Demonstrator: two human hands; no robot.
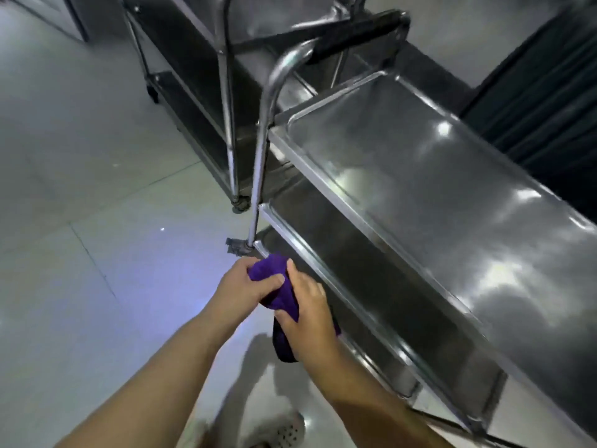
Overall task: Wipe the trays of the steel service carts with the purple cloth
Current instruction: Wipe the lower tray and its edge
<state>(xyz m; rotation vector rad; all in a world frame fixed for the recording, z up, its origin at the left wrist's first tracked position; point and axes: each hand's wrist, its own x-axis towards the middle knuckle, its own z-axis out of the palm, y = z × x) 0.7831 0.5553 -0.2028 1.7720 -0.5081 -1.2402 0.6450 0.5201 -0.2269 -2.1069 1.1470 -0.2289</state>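
Both my hands (277,295) grip the bunched cloth (280,294) beside the near cart (420,195); I'd fold it flat before wiping.

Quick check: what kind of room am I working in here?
Probably a commercial kitchen or catering back room: two steel service carts with shelf trays stand on a pale tiled floor, and both hands hold a purple cloth.
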